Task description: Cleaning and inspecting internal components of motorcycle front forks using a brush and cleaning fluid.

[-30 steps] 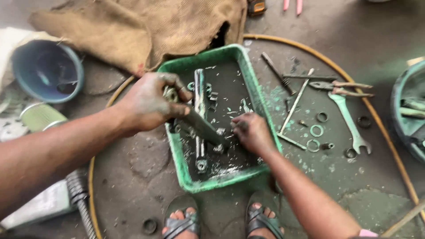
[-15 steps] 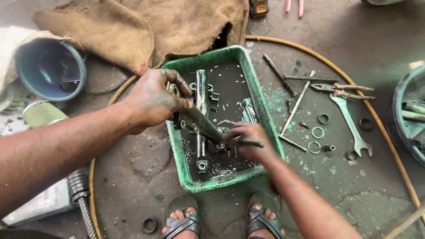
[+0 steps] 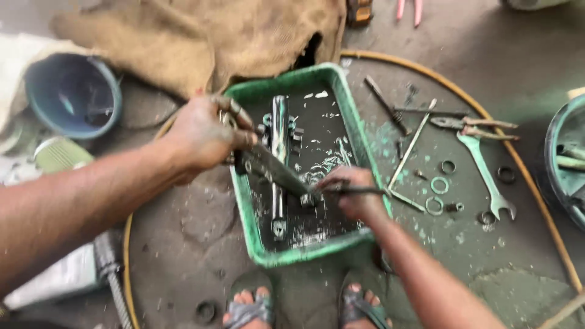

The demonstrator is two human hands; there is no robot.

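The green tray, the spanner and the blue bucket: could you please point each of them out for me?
green tray (image 3: 244,219), head view, on its left rim.
spanner (image 3: 484,173), head view, on the middle of its handle.
blue bucket (image 3: 73,94), head view, on its inner wall.

Soft, even daylight fills the scene, with only faint shadows under the arms. The dark liquid in the green tray (image 3: 356,131) throws back small white glints (brightest near its middle). The picture is slightly blurred throughout, worst at the left edge around the blue bowl (image 3: 73,94).
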